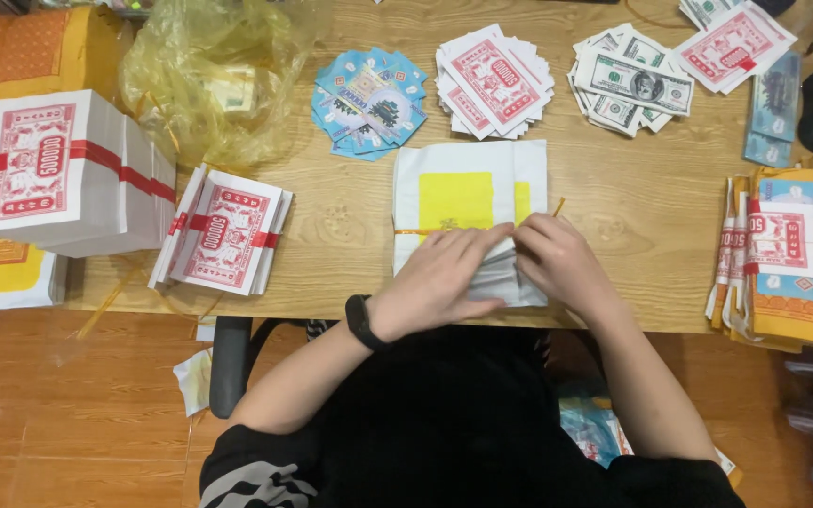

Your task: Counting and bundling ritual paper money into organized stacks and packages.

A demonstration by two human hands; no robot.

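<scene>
Wooden table point(350, 245), paper stacks point(470, 216) under hands

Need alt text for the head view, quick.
Both hands, left hand and right hand, press on a white paper bundle with a yellow square, on a wooden table. Fanned paper notes lie beyond it.

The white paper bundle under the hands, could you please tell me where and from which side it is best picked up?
Probably by its long side edges, one hand from the left and one from the right. The white bundle lies flat on the table, with its far half bare. The left hand and right hand cover the near end, where a thin yellow band crosses it, so the sides are freest.
</scene>
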